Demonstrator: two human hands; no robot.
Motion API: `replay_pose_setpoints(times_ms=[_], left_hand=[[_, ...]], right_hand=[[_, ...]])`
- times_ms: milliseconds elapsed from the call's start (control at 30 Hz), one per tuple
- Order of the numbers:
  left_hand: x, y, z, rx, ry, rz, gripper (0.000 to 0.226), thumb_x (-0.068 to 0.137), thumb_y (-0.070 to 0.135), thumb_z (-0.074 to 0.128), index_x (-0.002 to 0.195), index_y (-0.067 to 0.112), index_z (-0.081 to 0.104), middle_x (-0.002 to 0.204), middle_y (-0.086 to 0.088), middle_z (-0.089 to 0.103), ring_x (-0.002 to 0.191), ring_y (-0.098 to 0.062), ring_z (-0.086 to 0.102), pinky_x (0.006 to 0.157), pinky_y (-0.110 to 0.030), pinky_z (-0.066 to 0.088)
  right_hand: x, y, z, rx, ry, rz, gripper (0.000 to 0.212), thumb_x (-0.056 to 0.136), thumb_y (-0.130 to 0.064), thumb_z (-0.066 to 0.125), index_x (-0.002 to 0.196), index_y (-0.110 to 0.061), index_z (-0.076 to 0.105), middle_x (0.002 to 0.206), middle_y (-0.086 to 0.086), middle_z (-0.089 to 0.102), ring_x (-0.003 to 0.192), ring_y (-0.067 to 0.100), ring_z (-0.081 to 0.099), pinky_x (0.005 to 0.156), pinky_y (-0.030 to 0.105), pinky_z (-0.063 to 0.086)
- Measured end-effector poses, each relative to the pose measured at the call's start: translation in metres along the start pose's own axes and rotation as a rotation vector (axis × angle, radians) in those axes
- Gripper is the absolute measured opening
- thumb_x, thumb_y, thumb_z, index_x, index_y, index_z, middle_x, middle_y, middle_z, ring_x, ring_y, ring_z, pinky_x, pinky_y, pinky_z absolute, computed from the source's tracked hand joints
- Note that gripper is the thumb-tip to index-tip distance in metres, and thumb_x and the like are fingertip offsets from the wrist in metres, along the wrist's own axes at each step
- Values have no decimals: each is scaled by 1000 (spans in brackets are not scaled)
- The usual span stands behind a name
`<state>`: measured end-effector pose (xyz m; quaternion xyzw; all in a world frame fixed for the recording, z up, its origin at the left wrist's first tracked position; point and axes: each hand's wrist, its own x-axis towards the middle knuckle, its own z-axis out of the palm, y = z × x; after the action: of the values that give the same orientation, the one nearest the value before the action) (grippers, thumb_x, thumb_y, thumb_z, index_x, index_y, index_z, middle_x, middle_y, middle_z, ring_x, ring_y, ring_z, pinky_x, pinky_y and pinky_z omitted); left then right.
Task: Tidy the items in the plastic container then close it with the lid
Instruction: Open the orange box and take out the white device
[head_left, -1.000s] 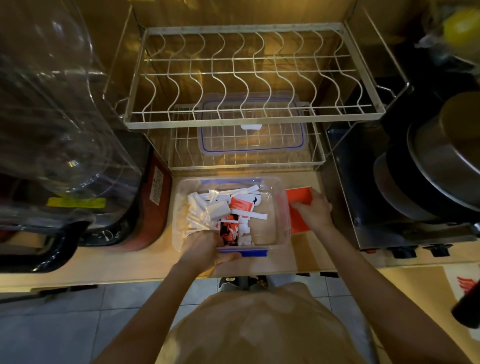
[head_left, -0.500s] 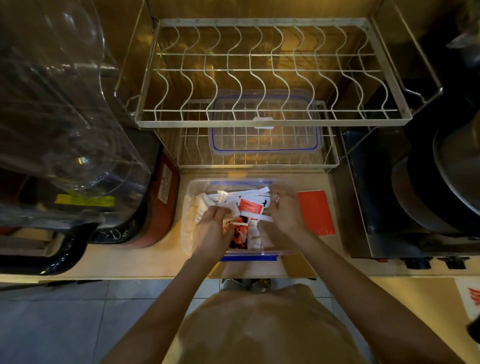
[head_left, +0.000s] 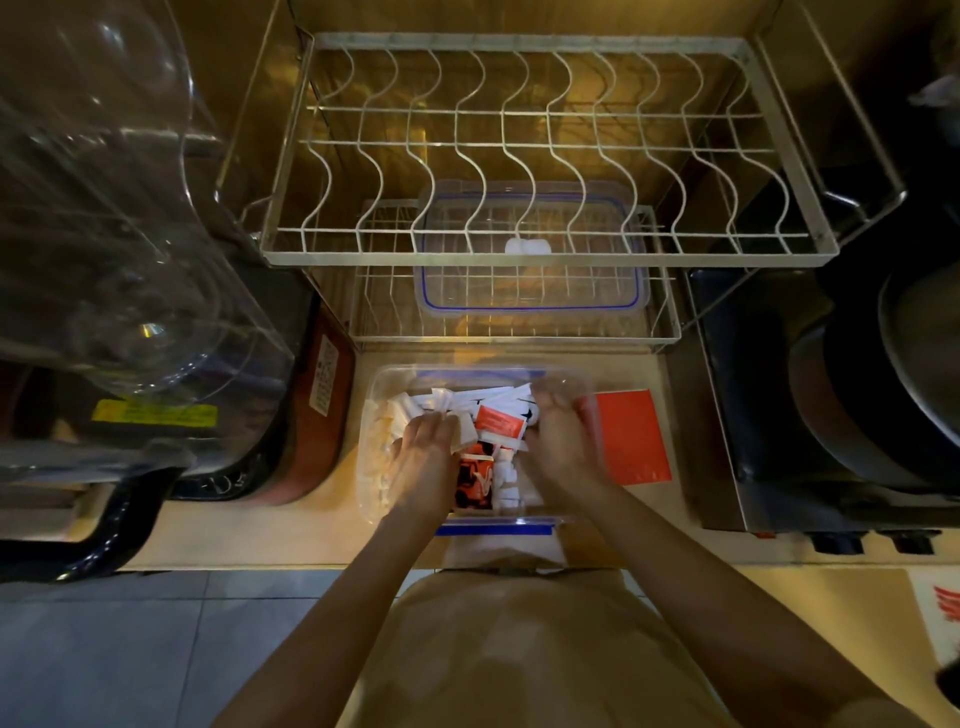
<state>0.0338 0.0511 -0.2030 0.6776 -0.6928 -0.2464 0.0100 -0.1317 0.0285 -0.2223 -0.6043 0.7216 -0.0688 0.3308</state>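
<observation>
One clear plastic container (head_left: 382, 387) with blue clips is seen on the near edge of the wooden counter (head_left: 260, 525), lid off. Both hands are placed inside it. The left hand (head_left: 423, 457) is curled over the white packets (head_left: 400, 410) at the left side of the container, fingers bent down onto them; whether any packet is actually gripped cannot be told. The right hand (head_left: 558, 441) is laid over the right half, fingers curled and motion-blurred; a grasp cannot be confirmed there either. Many white packets are piled loosely inside, too many and too overlapped to be counted. One red packet (head_left: 500, 423) is seen between the two hands, and one orange-and-black packet (head_left: 474, 480) lies nearer, between the wrists. One red card (head_left: 631, 436) is laid flat on the counter just right of the container, outside it. One clear lid (head_left: 535, 270) with a blue seal is resting on the lower tier of the wire dish rack (head_left: 524, 249), far of the container and apart from it. Two rack tiers are visible; nothing is held on the upper one. One large clear water bottle (head_left: 104, 208) is seen at left, dark pans (head_left: 883, 389) at right.
</observation>
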Motion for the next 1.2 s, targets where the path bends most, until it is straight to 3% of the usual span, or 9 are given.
replay_pose_setpoints(times_ms=[133, 333, 500, 633, 733, 800, 900, 1067, 1200], left_hand=[[-3, 3, -3, 3, -4, -14, 43, 88, 9, 48, 129, 18, 43, 139, -6, 45, 132, -24, 34, 105, -39, 31], [-6, 5, -6, -19, -1, -35, 42, 88, 13, 50, 130, 17, 42, 138, -9, 45, 127, -25, 40, 103, -38, 35], [-10, 5, -6, -51, 37, -21, 37, 90, 18, 47, 127, 17, 44, 137, -8, 47, 127, -25, 40, 103, -40, 35], [-11, 4, -6, -79, 67, 16, 36, 91, 25, 48, 126, 17, 46, 135, -8, 49, 124, -26, 43, 100, -40, 36], [-12, 4, -6, -119, 84, 48, 36, 89, 24, 52, 124, 14, 50, 131, -11, 53, 121, -28, 46, 100, -41, 37], [-12, 7, -8, -151, 91, 68, 37, 89, 24, 54, 124, 13, 51, 131, -12, 54, 122, -28, 47, 101, -41, 37], [-8, 23, -15, -174, 119, 164, 38, 86, 22, 60, 122, 11, 55, 127, -14, 58, 118, -30, 51, 99, -39, 41], [7, 71, -23, -241, 84, 322, 35, 85, 23, 61, 119, 14, 57, 128, -9, 58, 119, -27, 51, 98, -35, 40], [20, 106, -17, -208, 80, 467, 32, 83, 24, 65, 113, 13, 62, 121, -8, 65, 109, -27, 60, 94, -37, 44]], right_hand=[[2, -1, 2, -82, 41, -24, 74, 81, -3, 66, 144, -8, 28, 145, 13, 35, 132, 25, 37, 109, 33, 35], [1, -3, -4, 20, 73, -13, 41, 84, 1, 59, 122, -11, 48, 116, 8, 56, 105, 22, 58, 84, 31, 51], [-7, -9, -5, -22, 38, 43, 40, 89, -9, 57, 127, -8, 47, 121, 9, 53, 88, 18, 61, 66, 25, 53], [-13, -19, -20, -128, -9, 97, 11, 84, -16, 63, 89, -7, 61, 84, 9, 65, 72, 21, 61, 65, 27, 48], [-20, -19, -36, 1, 5, 125, 20, 80, -22, 68, 69, -14, 55, 67, 1, 57, 60, 15, 55, 53, 22, 42], [-28, -20, -50, 64, 34, 107, 17, 78, -25, 71, 73, -12, 61, 65, -1, 58, 56, 11, 53, 47, 20, 38], [-44, -15, -70, 131, 100, 36, 33, 74, -24, 72, 106, -16, 68, 89, 1, 69, 78, 13, 62, 63, 21, 42], [-68, 25, -81, 197, 328, 109, 44, 75, -40, 72, 113, -18, 65, 106, 3, 69, 95, 16, 64, 81, 31, 54], [-84, 55, -72, 133, 430, 319, 45, 77, -49, 65, 110, -18, 65, 103, 5, 69, 90, 21, 66, 75, 31, 54]])
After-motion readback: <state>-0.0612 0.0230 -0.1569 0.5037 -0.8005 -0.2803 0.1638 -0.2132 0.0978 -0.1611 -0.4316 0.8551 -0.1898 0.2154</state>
